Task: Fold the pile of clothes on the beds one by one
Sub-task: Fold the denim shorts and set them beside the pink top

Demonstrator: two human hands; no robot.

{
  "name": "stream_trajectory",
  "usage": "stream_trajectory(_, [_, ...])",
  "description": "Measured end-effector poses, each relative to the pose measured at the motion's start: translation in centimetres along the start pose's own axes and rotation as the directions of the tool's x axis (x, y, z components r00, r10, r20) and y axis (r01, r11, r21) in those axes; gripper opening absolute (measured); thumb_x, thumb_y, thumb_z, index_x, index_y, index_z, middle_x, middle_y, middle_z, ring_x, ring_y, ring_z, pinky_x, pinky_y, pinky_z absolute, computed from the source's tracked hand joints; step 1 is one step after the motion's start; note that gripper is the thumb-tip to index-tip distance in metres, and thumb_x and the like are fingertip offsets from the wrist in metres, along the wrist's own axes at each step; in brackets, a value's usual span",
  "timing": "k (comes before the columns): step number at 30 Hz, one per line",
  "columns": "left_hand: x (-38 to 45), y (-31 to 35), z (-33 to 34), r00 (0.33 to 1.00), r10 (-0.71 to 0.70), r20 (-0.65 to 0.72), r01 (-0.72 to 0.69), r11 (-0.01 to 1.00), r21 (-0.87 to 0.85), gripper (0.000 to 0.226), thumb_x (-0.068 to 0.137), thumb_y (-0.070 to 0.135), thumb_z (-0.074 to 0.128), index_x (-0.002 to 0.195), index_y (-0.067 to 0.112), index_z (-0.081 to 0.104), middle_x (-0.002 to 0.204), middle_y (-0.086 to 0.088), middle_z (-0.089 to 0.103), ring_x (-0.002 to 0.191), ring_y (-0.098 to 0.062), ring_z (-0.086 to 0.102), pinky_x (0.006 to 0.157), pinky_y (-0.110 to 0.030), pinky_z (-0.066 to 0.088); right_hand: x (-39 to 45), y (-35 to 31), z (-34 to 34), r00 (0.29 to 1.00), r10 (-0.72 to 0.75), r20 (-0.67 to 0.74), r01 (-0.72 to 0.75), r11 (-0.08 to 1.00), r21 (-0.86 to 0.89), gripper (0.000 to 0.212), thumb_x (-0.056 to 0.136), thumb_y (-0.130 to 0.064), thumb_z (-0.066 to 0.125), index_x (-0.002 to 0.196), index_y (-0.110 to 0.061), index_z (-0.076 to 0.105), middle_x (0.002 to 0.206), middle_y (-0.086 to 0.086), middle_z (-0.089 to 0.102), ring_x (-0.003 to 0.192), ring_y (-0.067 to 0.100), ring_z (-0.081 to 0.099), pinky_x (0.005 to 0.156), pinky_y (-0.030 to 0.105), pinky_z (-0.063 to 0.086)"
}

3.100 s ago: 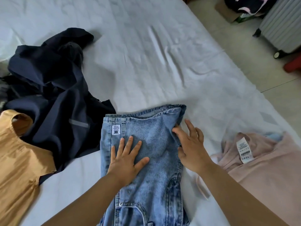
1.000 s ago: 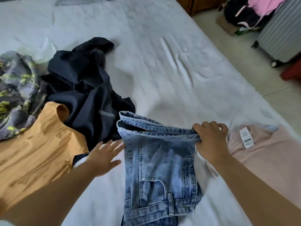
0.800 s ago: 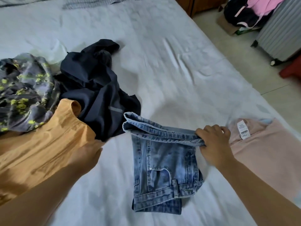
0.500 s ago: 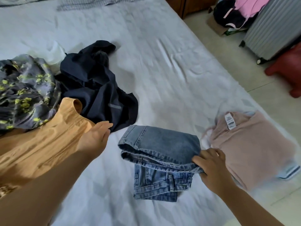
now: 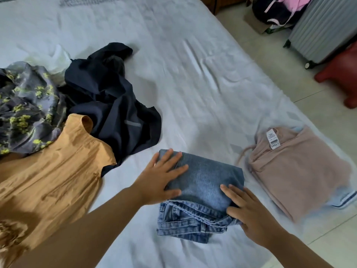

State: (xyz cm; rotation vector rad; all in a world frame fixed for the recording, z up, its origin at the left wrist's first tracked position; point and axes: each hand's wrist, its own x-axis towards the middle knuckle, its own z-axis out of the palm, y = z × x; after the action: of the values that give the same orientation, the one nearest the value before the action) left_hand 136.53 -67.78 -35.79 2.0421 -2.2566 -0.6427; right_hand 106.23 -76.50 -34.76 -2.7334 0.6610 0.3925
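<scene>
Hands: both of mine lie flat on the folded jeans [image 5: 204,182], fingers straight and spread, gripping nothing; my left hand [image 5: 160,178] presses the far left part, my right hand [image 5: 249,209] the near right corner.
Jeans: folded into a thick block right under my palms, with the waistband layers poking out unevenly toward me, between my wrists.
Step in hand: I judge this is the last pressing of the jeans fold.
Doing it well: I should push down evenly and sweep outward from the middle so the denim beds down, then nudge the sticking-out waistband edge in line with the top layer; stiff denim will likely spring up if I lift off too soon.
Done pile: a folded pink top [image 5: 297,171] lies just beyond my right hand, label up, with something pale blue under it.
Still to fold: a mustard garment [image 5: 50,171] to the outside of my left arm, a dark navy garment [image 5: 116,105] ahead of my left hand, and a grey floral piece [image 5: 25,105] further out left.
Surface: a pale, creased bedsheet [image 5: 193,74] under everything.
Room: tiled floor [image 5: 270,55] beyond my right hand, with a ribbed grey suitcase [image 5: 320,26], a red stool [image 5: 342,74] and bags far ahead on that side.
</scene>
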Motion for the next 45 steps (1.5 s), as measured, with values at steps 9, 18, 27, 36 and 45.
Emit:
stream_trajectory(9, [0.2,2.6,3.5,0.978,-0.203,0.056,0.196,0.975,0.108,0.039,0.100,0.045,0.028,0.134,0.029,0.039,0.125,0.001,0.057,0.107,-0.020,0.056,0.091,-0.030,0.036,3.4,0.5,0.4,0.833,0.112,0.542,-0.192,0.977,0.093,0.034,0.091,-0.056,0.035,0.085,-0.031,0.057,0.160,-0.007,0.002,0.147,0.017,-0.004,0.112,0.057,-0.008])
stream_trajectory(18, [6.6,3.3,5.9,0.970,-0.155,0.187,0.115,0.972,0.205,0.120,0.070,0.083,0.044,0.132,0.025,-0.040,0.135,-0.002,-0.054,0.124,-0.031,-0.049,0.101,-0.053,-0.033,8.7,-3.3,2.5,0.904,0.427,-0.003,-0.427,0.904,0.020,0.092,0.039,-0.054,0.089,0.117,-0.010,0.067,0.108,0.021,0.066,0.095,0.039,0.066,0.077,0.061,0.052])
stream_trajectory(27, [6.8,1.5,11.9,0.957,-0.234,0.172,0.224,0.972,0.075,0.119,0.051,0.099,0.019,0.130,0.038,-0.046,0.143,0.003,-0.049,0.131,-0.028,-0.045,0.103,-0.066,-0.024,10.0,-0.1,8.9,0.952,0.299,0.062,-0.301,0.952,0.045,0.075,0.080,-0.072,0.034,0.144,-0.034,0.032,0.155,0.010,0.028,0.142,0.035,0.021,0.104,0.073,0.018])
stream_trajectory(36, [4.3,-0.6,8.1,0.958,0.042,0.283,-0.035,0.999,-0.032,0.120,0.055,0.095,0.034,0.143,0.039,-0.026,0.149,0.005,-0.041,0.136,-0.025,-0.039,0.109,-0.057,-0.023,10.7,-0.7,5.3,0.950,0.285,0.126,-0.283,0.958,-0.032,0.074,0.083,-0.067,0.029,0.144,-0.027,0.039,0.155,0.013,0.025,0.143,0.039,0.017,0.104,0.072,0.002])
stream_trajectory(45, [1.3,-2.8,5.1,1.000,0.012,0.028,-0.011,0.999,-0.050,0.051,0.069,0.032,0.075,0.117,0.020,0.066,0.107,0.003,0.071,0.091,-0.018,0.069,0.061,-0.024,0.053,13.7,-8.7,4.3,0.957,0.193,0.215,-0.218,0.971,0.099,0.096,0.087,-0.057,0.049,0.150,-0.017,-0.012,0.157,0.016,-0.018,0.143,0.039,-0.018,0.109,0.064,-0.010])
